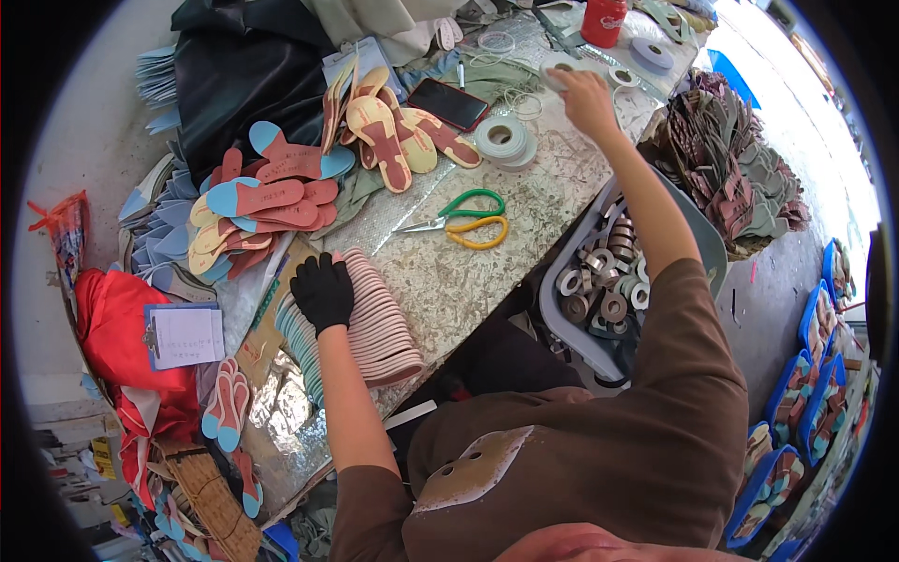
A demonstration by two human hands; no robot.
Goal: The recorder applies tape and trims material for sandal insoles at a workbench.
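My left hand (323, 292), in a black glove, rests on the upper end of a long row of pink insoles (382, 323) with pale blue-green edges. Its fingers are stretched out over them. Far to the right, my bare right hand (588, 101) reaches across the table, its fingers closed at the edge of a white tape roll (560, 66). Below that hand lie stacked rolls of pale tape (503, 140). Between my arms are scissors (459, 223) with one green and one yellow handle.
Loose insoles (272, 197) are heaped at the left, beside more insoles (379, 131). A black phone (448, 104) and a red can (604, 22) lie farther back. A grey bin (552, 314) of tape rolls stands by my right arm. A clipboard (185, 335) lies left.
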